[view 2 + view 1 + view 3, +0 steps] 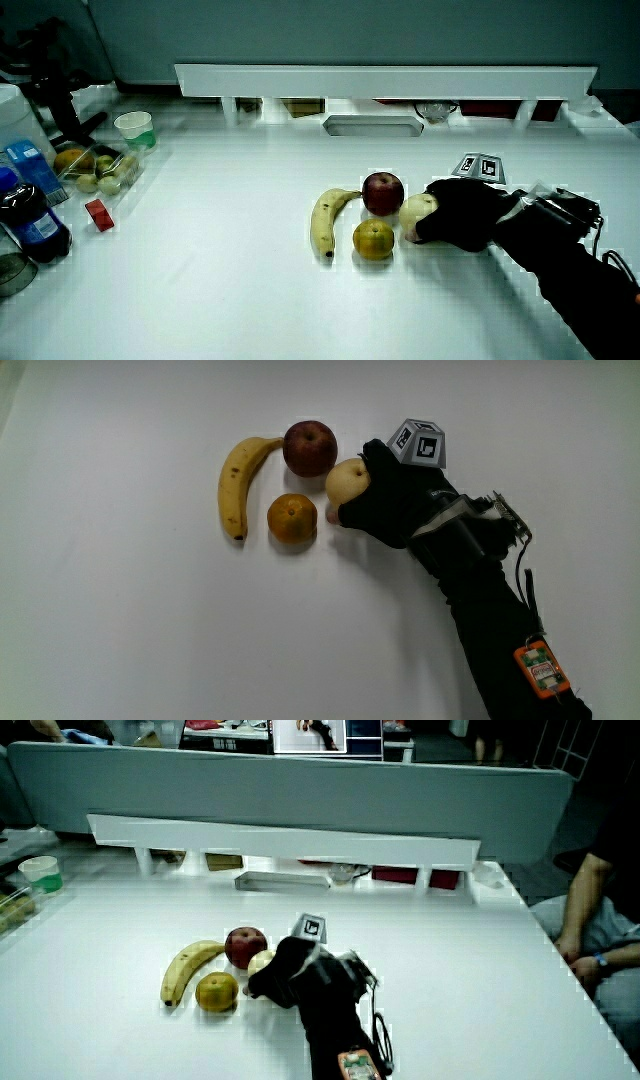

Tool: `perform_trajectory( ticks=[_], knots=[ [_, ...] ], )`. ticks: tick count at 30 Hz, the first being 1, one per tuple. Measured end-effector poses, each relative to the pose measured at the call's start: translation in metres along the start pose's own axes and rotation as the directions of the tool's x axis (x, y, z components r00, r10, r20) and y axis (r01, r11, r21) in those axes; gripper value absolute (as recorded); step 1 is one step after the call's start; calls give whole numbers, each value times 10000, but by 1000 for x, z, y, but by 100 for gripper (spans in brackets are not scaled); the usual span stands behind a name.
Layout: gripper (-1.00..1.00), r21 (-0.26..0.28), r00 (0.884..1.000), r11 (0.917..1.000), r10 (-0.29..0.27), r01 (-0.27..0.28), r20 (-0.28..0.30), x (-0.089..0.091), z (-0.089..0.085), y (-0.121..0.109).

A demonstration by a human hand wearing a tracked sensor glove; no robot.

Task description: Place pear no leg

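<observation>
Four pieces of fruit sit close together on the white table (120, 630), and the hand (395, 500) is at one of them: its fingers are curled around the pale pear (347, 481), which rests on the tabletop just beside the red apple (310, 447) and near the orange (292, 518). The hand lies low and flat, knuckles up, the patterned cube (420, 443) riding on its back, and the black-sleeved forearm (495, 620) runs back toward the person with an orange tag (541, 668) strapped near the wrist end. The banana (238, 482) curves along the apple and orange, away from the hand. Whether the pear is pressed to the table or barely lifted, I cannot tell. In both side views a low white partition (385, 78) closes the table's edge farthest from the person. In a side view a green cup (134, 129), a clear tray of small fruit (95, 168), a dark bottle (30, 222) and a small red block (98, 213) stand well apart from the fruit group; the main view shows none of these.
</observation>
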Motion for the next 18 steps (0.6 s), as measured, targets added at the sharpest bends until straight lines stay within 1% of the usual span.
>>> perform_trajectory(
  ticks=[1, 3, 5, 6, 7, 8, 9, 10, 11, 12, 13, 14, 15, 16, 17, 18],
  knots=[
    [-67, 1, 9998, 10000, -83, 83, 165, 1, -1, 2],
    [-78, 116, 10000, 9999, 37, -37, 3, 2, 1, -2],
    [-89, 147, 10000, 9999, -58, 58, 7, 4, 2, -4],
    [-94, 231, 9999, 9996, 170, -170, -16, 3, 4, -9],
    [-100, 184, 10000, 9998, 4, -5, 97, 6, 6, -9],
    [-100, 272, 9997, 9996, 74, -80, 226, 3, 10, -17],
    [-100, 331, 9990, 9989, 336, -345, 297, 1, 13, -23],
    [-100, 312, 9984, 9993, 213, -229, 516, 0, 16, -28],
    [-100, 285, 9968, 9989, 343, -364, 718, -3, 20, -36],
    [-100, 218, 9950, 9993, 271, -293, 956, -4, 21, -41],
    [-100, 198, 9943, 9986, 464, -485, 964, -8, 24, -51],
    [-100, 159, 9915, 9981, 570, -593, 1172, -10, 26, -58],
    [-100, 217, 9882, 9981, 532, -569, 1434, -13, 29, -67],
    [-100, 212, 9840, 9974, 638, -682, 1666, -17, 32, -77],
    [-100, 208, 9775, 9984, 465, -518, 2056, -20, 33, -85],
    [-100, 84, 9720, 9980, 598, -634, 2274, -23, 34, -94]
  ],
)
